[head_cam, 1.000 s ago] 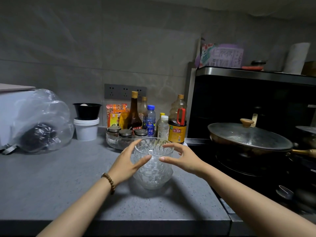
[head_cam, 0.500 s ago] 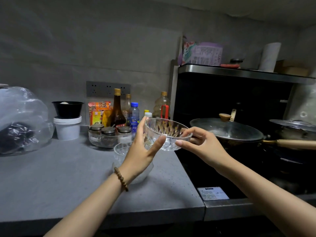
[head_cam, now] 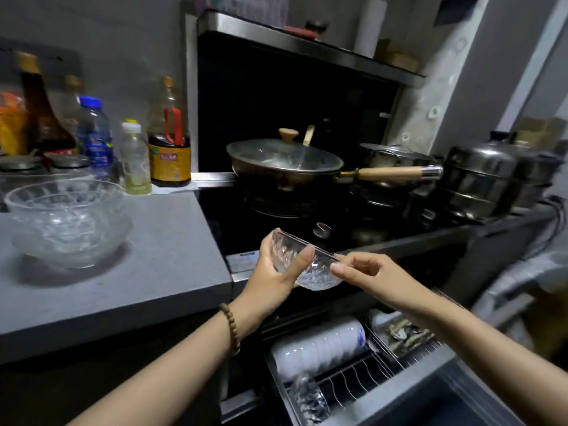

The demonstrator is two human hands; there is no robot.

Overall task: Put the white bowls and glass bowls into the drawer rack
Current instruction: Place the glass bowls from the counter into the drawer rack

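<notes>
I hold one cut-glass bowl [head_cam: 310, 265] tilted in front of the stove edge, above the open drawer. My left hand [head_cam: 273, 272] cups its left side with the thumb over the rim. My right hand [head_cam: 365, 273] pinches its right rim. A stack of glass bowls [head_cam: 66, 222] stands on the grey counter [head_cam: 159, 265] at the left. Below, the wire drawer rack [head_cam: 353, 382] is pulled out. A row of white bowls [head_cam: 319, 342] stands on edge in it, and a glass bowl [head_cam: 307, 398] stands on edge in front of them.
A lidded wok [head_cam: 285, 167] with a wooden handle sits on the stove, with steel pots [head_cam: 485, 176] to its right. Bottles and jars [head_cam: 135, 158] line the counter's back. Utensils [head_cam: 405, 333] lie in the rack's right section.
I lifted one glass bowl off the stack, carried it right and down to above the open drawer. My view swung right and down, bringing the rack into sight.
</notes>
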